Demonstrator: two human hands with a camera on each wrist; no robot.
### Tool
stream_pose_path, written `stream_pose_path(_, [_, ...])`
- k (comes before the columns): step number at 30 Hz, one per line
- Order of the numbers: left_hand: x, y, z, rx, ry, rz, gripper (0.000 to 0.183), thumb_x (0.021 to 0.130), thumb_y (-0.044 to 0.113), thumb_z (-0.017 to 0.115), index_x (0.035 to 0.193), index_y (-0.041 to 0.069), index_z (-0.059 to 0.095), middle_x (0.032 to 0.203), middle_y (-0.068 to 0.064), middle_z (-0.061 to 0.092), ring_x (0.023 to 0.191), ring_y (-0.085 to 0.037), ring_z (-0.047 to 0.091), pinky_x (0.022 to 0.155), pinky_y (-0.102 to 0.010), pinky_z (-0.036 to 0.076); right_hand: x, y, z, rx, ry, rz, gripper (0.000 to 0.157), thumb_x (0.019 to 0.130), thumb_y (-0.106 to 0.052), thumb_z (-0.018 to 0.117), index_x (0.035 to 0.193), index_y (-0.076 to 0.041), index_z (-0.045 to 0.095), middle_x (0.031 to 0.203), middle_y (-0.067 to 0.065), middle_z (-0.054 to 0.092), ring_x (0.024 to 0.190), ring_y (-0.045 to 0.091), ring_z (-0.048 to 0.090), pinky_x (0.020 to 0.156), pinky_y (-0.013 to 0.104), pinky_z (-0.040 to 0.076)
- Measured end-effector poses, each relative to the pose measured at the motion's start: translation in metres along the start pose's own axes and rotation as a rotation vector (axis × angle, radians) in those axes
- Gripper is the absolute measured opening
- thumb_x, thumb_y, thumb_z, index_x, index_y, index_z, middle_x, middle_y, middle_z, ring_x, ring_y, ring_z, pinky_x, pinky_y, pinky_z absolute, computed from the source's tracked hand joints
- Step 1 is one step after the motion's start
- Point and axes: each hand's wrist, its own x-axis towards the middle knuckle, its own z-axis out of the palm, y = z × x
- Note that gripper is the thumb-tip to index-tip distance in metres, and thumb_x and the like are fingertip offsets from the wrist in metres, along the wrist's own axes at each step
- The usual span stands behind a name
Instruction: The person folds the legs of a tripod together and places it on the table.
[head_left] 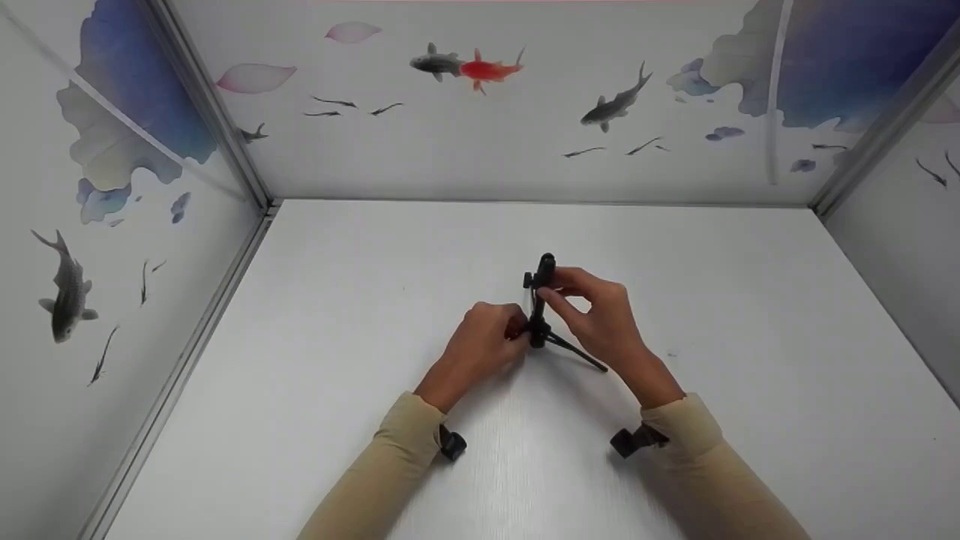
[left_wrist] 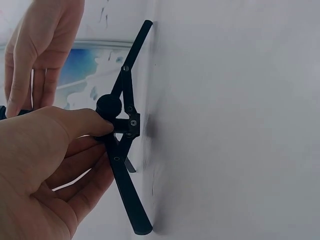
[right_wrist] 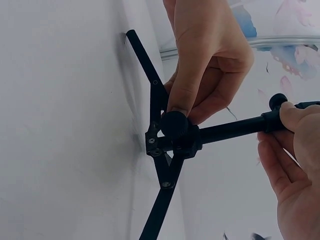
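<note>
A small black tripod (head_left: 538,330) stands on the white table with its legs spread, its centre column upright. My left hand (head_left: 484,337) is at the leg hub; in the right wrist view its thumb presses against the round lower knob (right_wrist: 174,124), fingers behind the hub. Higher up, my right hand (head_left: 604,315) pinches the column's collar, thumb close to the smaller upper knob (right_wrist: 277,101). One leg (left_wrist: 131,200) reaches toward the table surface in the left wrist view. The top of the column is partly covered by the right fingers.
The white table (head_left: 337,375) is bordered by white panels with printed fish and lotus leaves (head_left: 487,150). Metal frame strips (head_left: 217,105) run along the corners. A black wrist camera (head_left: 452,444) sits under the left cuff, and another camera (head_left: 626,442) under the right.
</note>
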Motion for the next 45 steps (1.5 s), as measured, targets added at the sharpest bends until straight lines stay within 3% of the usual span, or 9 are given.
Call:
stream_pose_path(28, [-0.0018, -0.0006, -0.0019, -0.01, 0.112, 0.095, 0.011, 0.095, 0.017, 0.083, 0.09, 0.01, 0.077, 0.073, 0.002, 0.07, 0.069, -0.006, 0.053, 0.063, -0.02, 0.042, 0.001, -0.001, -0.0027, -0.002, -0.014, -0.003, 0.026, 0.101, -0.017, 0.078, 0.127, -0.018, 0.078, 0.12, -0.007, 0.082, 0.104, 0.012, 0.08, 0.089, 0.026, 0.066])
stream_pose_path(38, [-0.0015, -0.0009, -0.0031, -0.048, 0.118, 0.096, 0.012, 0.095, 0.021, 0.086, 0.094, 0.01, 0.081, 0.079, 0.001, 0.077, 0.07, -0.008, 0.065, 0.064, -0.02, 0.051, 0.0016, -0.0004, -0.0026, -0.018, -0.008, -0.03, 0.027, 0.099, -0.013, 0.08, 0.127, -0.015, 0.078, 0.119, -0.004, 0.082, 0.104, 0.014, 0.08, 0.086, 0.033, 0.068])
stream_pose_path(45, [-0.0012, -0.0023, -0.0048, -0.12, 0.097, 0.093, 0.01, 0.095, 0.019, 0.085, 0.098, 0.01, 0.083, 0.087, 0.001, 0.081, 0.078, -0.008, 0.073, 0.073, -0.024, 0.062, 0.0018, 0.0002, -0.0022, -0.023, -0.008, -0.026, 0.027, 0.099, -0.012, 0.081, 0.126, -0.015, 0.078, 0.118, -0.003, 0.082, 0.103, 0.015, 0.08, 0.085, 0.035, 0.068])
